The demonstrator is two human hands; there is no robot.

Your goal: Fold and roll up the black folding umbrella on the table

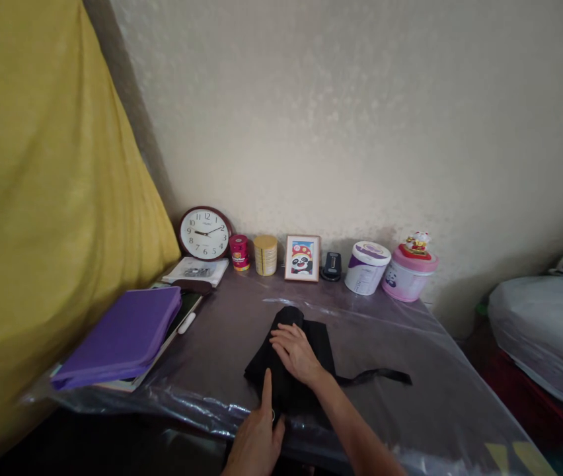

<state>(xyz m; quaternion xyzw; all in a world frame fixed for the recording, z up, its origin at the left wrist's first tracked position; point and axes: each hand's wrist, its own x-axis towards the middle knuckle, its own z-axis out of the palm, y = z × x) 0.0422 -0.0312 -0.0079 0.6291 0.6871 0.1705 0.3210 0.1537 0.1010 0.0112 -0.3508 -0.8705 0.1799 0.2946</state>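
Note:
A folded black cloth (311, 334) with a long black strap (375, 376) lies on the table covered in clear plastic (410, 344). My right hand (295, 352) rests flat on top of the cloth, fingers stretched out and a little apart. My left hand (258, 433) is at the near edge of the cloth. Its index finger points forward onto the fabric while the other fingers are curled in. Nothing shows inside either hand.
A purple folder (123, 337) on papers lies at the left, beside a yellow curtain (38, 198). Along the wall stand a clock (205, 233), a red tin (239, 252), a yellow tin (265, 254), a framed picture (302, 258), a white tub (367, 267) and a pink tub (408, 273). Bedding (544, 317) lies at the right.

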